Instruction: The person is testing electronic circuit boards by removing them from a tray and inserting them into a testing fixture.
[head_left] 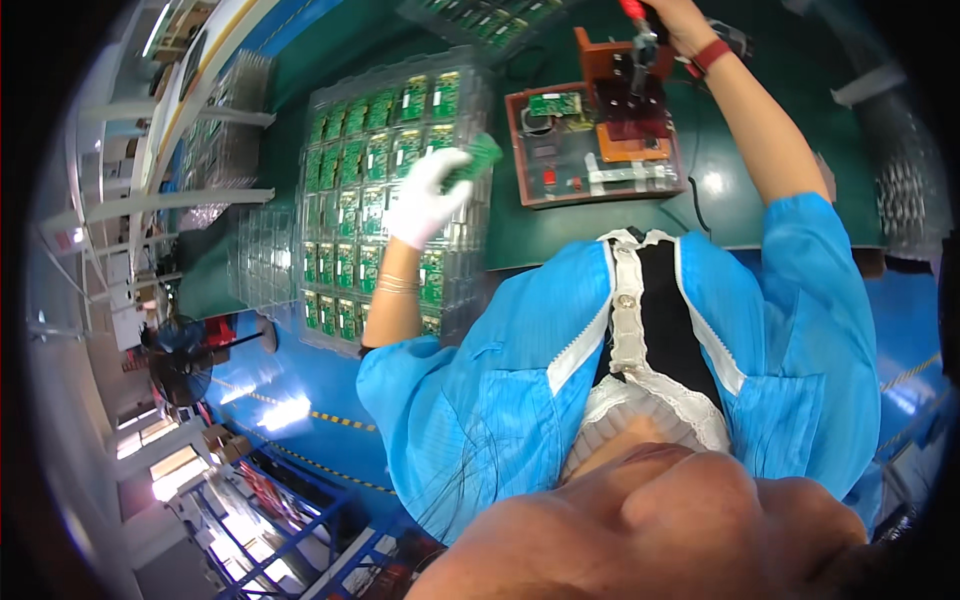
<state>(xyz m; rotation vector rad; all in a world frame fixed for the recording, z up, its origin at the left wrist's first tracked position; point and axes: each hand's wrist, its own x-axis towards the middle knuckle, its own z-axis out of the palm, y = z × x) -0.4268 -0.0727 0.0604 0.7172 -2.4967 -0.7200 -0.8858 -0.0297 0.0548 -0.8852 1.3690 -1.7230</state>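
My left hand [428, 196], in a white glove, is closed on a green circuit board [484, 157], which is slightly blurred. It is over the right side of a clear plastic tray [474, 215] that holds rows of similar green boards. At the upper right my bare right hand [683, 28], with a red band at the wrist, grips the red handle [633, 8] of a toggle clamp [643, 50]. The clamp sits on an orange-brown test fixture [555, 198] with buttons on its panel. Another green board [555, 104] lies at the fixture's upper left.
Under everything is a green-topped bench [735, 215]. A second tray of boards [490, 22] lies at the far edge. Empty clear trays [265, 255] and stacked trays [235, 110] stand to the left. A black cable [698, 200] runs beside the fixture. A fan [182, 360] stands on the blue floor.
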